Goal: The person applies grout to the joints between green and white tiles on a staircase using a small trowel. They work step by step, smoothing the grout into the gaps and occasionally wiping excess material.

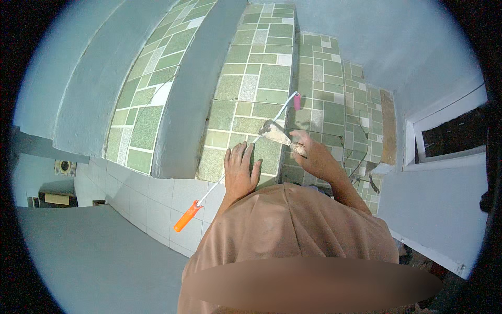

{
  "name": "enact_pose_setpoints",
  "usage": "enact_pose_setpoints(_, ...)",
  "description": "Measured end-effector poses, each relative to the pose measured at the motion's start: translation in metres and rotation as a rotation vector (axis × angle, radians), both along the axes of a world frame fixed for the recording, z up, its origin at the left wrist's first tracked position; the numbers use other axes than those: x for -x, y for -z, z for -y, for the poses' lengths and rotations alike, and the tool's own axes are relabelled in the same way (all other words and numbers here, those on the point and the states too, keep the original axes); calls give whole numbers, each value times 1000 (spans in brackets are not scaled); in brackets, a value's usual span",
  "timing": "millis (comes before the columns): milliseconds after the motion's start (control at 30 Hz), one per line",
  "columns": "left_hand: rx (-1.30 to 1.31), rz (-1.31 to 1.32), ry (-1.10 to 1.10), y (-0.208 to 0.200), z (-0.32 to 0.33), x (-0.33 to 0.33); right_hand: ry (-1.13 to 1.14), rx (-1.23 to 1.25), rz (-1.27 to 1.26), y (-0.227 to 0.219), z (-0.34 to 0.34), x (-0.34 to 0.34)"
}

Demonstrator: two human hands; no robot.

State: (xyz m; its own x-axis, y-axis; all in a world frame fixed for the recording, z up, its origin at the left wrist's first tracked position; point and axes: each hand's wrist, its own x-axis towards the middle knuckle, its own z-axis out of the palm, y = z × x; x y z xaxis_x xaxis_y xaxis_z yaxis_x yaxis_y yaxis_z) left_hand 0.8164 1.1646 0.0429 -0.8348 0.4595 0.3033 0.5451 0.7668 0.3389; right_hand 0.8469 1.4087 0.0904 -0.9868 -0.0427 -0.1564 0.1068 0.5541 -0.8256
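My right hand (307, 153) is closed round the handle of a putty knife (276, 133), whose broad blade is caked with whitish paste. The blade points up and left, over the green tiled step (230, 112). My left hand (240, 170) lies with its fingers stretched out near the front edge of that step. A long-handled paint roller slants past it, its white rod (212, 189) partly hidden by the hand and the blade. At the rod's lower left end is the orange grip (188, 216); at the upper right end is a small pink roller sleeve (297, 101).
Another tiled step (146, 118) rises to the left behind a grey riser (193, 78). More tiled steps (334, 89) descend on the right toward a white-framed opening (444, 133). White floor tiles (151, 209) lie at lower left. My brown garment fills the lower middle.
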Motion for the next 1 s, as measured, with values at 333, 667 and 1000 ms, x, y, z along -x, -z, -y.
enact_pose_setpoints(333,26,12,-26,-1,0,1,-43,-149,-408,4,8,15)
enact_pose_setpoints(667,37,60,-39,-5,-1,0,-124,-270,-305,-8,26,41)
enact_pose_setpoints(1000,22,36,-26,-3,-1,0,-136,-252,-341,15,48,49)
